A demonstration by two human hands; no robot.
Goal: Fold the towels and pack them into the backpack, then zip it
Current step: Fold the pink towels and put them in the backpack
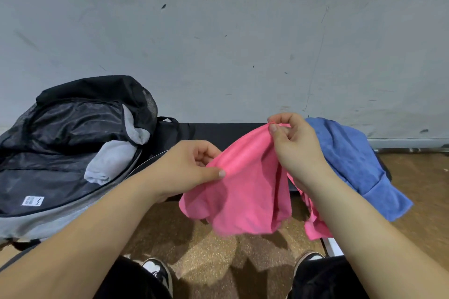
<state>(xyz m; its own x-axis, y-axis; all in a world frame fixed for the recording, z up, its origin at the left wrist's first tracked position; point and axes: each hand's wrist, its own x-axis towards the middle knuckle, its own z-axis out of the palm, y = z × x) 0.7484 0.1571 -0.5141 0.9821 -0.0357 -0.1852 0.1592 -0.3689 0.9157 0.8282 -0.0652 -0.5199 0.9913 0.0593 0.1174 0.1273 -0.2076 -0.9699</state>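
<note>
- We judge the folding step to be in hand: the pink towel [245, 189] is held up in the air in front of the counter [218, 132], bunched and unfolded, with its lower edge hanging loose above the floor.
- Our left hand [192, 167] pinches the towel's upper edge between thumb and curled fingers. Our right hand [296, 145] pinches the same edge higher up and further right.
- Next, we think, the hands need to work apart along that edge to find the corners, so the cloth hangs flat before it is halved.
- The blue towel [352, 158] lies crumpled on the counter to the right, not yet folded.
- The backpack [43, 223] lies on the left, unzipped, with a rolled grey towel [109, 160] inside it. Zipping comes last.
- A small white label [33, 201] is sewn inside the backpack; its print is too small for us to read.
</note>
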